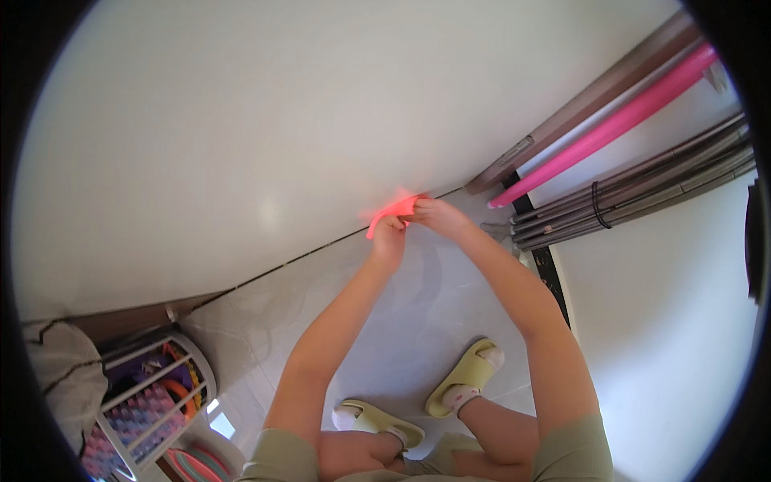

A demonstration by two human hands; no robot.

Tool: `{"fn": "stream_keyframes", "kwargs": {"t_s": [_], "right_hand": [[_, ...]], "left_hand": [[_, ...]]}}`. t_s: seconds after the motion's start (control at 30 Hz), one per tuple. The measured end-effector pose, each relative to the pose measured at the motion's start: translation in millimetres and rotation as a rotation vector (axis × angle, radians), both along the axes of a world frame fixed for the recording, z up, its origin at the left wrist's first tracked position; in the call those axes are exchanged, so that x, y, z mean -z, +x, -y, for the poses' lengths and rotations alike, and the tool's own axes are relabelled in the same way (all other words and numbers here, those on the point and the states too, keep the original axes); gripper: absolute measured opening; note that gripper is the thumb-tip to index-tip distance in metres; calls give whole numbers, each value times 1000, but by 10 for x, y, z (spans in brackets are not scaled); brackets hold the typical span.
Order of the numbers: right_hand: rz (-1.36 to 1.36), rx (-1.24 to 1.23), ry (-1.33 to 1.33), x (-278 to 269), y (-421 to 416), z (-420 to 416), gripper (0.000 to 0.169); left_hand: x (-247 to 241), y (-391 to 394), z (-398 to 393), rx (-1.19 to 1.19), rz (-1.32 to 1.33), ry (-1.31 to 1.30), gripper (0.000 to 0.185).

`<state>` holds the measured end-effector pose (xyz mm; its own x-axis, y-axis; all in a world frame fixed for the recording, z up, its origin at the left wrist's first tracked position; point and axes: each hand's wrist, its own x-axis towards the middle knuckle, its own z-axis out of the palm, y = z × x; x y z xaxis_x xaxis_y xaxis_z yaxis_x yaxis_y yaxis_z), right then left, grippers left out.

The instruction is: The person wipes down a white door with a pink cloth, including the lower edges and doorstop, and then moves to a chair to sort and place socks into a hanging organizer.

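Both of my hands are on a bright pinkish-red cloth [393, 213], which looks thin and bent over. My left hand [389, 236] grips it near its lower left end, with the fingers curled in. My right hand [441, 218] pinches its upper right end, and the fingertips are partly hidden by it. Cloth and hands are at the foot of a large white upright panel [229, 132], just above a dark seam [301, 258] where it meets the grey tiled floor [409, 313]. A red glow shows on the panel around the cloth.
To the right stand a pink pole [614, 132] and a bundle of grey poles [638, 181] tied with black cord, beside a brown frame [578, 102]. A white rack [208, 367] with colourful items stands lower left. My feet in green slides [464, 376] are below.
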<state>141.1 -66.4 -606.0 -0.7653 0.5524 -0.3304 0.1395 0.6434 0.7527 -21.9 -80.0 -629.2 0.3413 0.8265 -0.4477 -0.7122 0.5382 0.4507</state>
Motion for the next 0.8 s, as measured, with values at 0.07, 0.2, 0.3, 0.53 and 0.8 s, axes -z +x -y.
{"fn": "stream_keyframes", "kwargs": {"t_s": [0.07, 0.2, 0.3, 0.53, 0.8], "right_hand": [[-12, 123, -97, 49, 110, -4, 54], [-181, 124, -47, 78, 424, 20, 55], [-257, 166, 2, 104, 566, 56, 57], [-447, 545, -71, 272, 948, 315, 57], [-1562, 926, -104, 475, 549, 591, 52]], "left_hand": [[34, 159, -30, 4, 63, 57, 21], [71, 469, -75, 56, 60, 145, 23], [111, 738, -38, 9, -87, 153, 27], [177, 1216, -98, 183, -264, 215, 31], [82, 1432, 140, 199, -417, 439, 59]]}}
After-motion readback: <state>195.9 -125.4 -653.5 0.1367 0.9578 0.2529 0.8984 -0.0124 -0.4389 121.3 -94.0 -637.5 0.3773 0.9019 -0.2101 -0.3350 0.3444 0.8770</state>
